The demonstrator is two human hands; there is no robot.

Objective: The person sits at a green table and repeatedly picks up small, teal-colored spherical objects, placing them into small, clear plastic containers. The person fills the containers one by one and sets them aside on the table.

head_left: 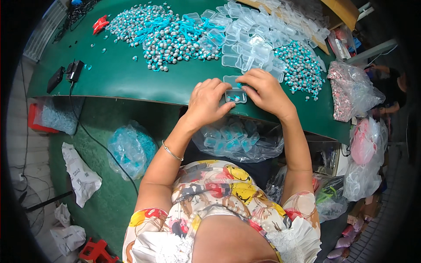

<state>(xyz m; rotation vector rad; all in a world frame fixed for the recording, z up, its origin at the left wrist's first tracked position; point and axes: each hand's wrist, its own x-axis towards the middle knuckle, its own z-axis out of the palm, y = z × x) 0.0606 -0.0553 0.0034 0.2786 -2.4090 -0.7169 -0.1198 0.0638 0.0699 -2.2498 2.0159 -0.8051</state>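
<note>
At the near edge of the green table, a small clear plastic box (232, 92) stands with its lid (230, 79) flipped back on the far side. A few small teal-and-white pieces (237, 98) lie inside it. My left hand (205, 101) closes on the box's left side, its thumb along the near edge. Over the right part of the lid, my right hand (266, 92) pinches a small teal piece (240, 84), mostly covered by the fingertips. Beyond my hands is a pile of open clear boxes (245, 48), beside a heap of grey-and-teal pieces (300, 70).
A larger heap of grey-and-teal pieces (171, 46) with teal cords covers the far table. Black adapters (74, 71) sit at left. A bag of pink pieces (342, 92) stands right. In front of me hangs a bag of filled boxes (237, 139). A teal bag (131, 149) is on the floor.
</note>
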